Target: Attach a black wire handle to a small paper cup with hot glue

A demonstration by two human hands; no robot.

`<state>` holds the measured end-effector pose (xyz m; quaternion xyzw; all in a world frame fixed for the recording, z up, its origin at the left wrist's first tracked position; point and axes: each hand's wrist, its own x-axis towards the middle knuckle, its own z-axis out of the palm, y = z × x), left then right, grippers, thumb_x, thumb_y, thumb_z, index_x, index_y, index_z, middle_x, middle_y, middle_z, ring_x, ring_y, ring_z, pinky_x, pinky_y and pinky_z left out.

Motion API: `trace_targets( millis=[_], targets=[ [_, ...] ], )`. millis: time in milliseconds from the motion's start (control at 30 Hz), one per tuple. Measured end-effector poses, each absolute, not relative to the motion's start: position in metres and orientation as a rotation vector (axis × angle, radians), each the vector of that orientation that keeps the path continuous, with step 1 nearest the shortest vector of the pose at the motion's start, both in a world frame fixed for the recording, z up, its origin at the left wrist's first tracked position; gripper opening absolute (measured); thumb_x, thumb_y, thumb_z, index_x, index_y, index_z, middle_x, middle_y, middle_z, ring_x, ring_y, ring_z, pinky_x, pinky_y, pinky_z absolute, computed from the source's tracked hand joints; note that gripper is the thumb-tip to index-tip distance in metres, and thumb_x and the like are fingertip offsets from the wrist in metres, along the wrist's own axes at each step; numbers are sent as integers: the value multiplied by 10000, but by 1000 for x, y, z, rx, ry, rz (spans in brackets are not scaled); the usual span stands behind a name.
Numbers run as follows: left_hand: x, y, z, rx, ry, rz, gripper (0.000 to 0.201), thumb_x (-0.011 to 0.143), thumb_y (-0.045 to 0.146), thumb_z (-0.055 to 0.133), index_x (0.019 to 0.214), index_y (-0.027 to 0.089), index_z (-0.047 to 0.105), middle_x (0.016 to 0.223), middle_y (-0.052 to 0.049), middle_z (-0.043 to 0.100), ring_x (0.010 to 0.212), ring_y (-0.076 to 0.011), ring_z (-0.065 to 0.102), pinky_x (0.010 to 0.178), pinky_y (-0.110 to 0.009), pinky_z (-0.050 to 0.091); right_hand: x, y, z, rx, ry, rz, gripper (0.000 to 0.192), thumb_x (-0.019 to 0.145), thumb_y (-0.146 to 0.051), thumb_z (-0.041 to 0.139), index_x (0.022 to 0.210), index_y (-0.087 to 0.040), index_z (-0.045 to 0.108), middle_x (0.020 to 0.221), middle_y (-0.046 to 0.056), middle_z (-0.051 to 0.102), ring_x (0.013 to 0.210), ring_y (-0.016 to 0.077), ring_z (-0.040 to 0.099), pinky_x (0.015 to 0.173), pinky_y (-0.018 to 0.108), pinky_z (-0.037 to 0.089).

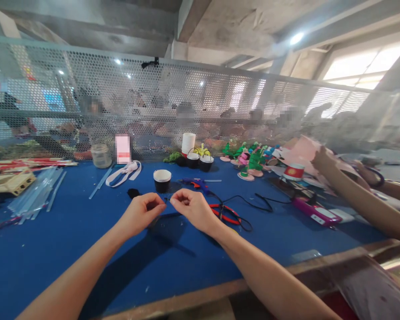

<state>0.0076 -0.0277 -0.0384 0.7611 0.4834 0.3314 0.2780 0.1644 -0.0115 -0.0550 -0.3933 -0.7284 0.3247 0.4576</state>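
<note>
My left hand (142, 212) and my right hand (194, 210) meet over the blue table, fingertips pinched close together. Between them shows a thin black strand (167, 199), too small to make out well. Just beyond stands a paper cup (162, 181), white inside with a black outer wall. A black fuzzy piece (133, 193) lies behind my left hand. Past my right hand rests a blue glue gun (196, 183) with a glue stick in its back. Red-handled pliers (225, 214) lie beside my right wrist, partly covered by a black cord.
Clear glue sticks (36, 193) lie at left. A jar (101, 156), stacked white cups (188, 143) and black cups with handles (206, 162) stand along the mesh screen. Green craft figures (256, 160) and a purple power strip (316, 212) are at right, near another person's arm (353, 189).
</note>
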Motion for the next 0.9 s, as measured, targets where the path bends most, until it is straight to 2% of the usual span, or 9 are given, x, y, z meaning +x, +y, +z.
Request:
trace_targets(
  millis=[200, 300, 433, 667, 767, 900],
  targets=[
    [12, -36, -35, 2499, 1310, 940, 137, 725, 148, 429, 623, 146, 520, 612, 7, 487, 564, -89, 430, 531, -204, 338, 166, -11, -60, -962, -2051, 307, 102, 681, -111, 458, 623, -154, 530, 582, -4, 511, 536, 90, 445, 534, 205, 354],
    [9, -34, -31, 2557, 1278, 929, 137, 733, 137, 421, 648, 146, 528, 638, 2, 492, 586, -90, 441, 550, -205, 346, 167, -13, -59, -885, -2201, 204, 109, 696, -105, 450, 639, -153, 530, 604, 8, 516, 561, 99, 451, 542, 211, 347],
    [1, -29, -29, 2421, 1277, 858, 123, 731, 194, 455, 652, 148, 537, 634, 9, 495, 580, -90, 444, 545, -208, 351, 167, -18, -55, -794, -2286, 299, 101, 694, -109, 463, 640, -154, 536, 596, 0, 508, 540, 87, 434, 522, 199, 340],
    [-3, -20, -36, 1928, 1202, 817, 206, 706, 341, 490, 671, 141, 527, 561, 45, 454, 521, -75, 400, 496, -201, 331, 166, -21, -49, -882, -1964, 827, 118, 715, -219, 470, 661, -139, 538, 568, -21, 490, 504, 65, 410, 478, 177, 345],
    [2, -22, -39, 1912, 1236, 867, 205, 711, 337, 484, 662, 141, 520, 556, 47, 453, 505, -69, 389, 480, -196, 318, 165, -18, -51, -956, -1819, 818, 115, 702, -230, 480, 661, -135, 531, 570, -21, 494, 503, 68, 422, 482, 181, 355],
    [10, -30, -38, 2171, 1319, 927, 137, 726, 242, 463, 646, 147, 521, 579, 29, 489, 533, -80, 419, 501, -199, 332, 164, -15, -55, -1032, -1852, 613, 94, 693, -197, 478, 633, -149, 533, 533, -25, 486, 483, 75, 418, 480, 189, 349]
  ],
)
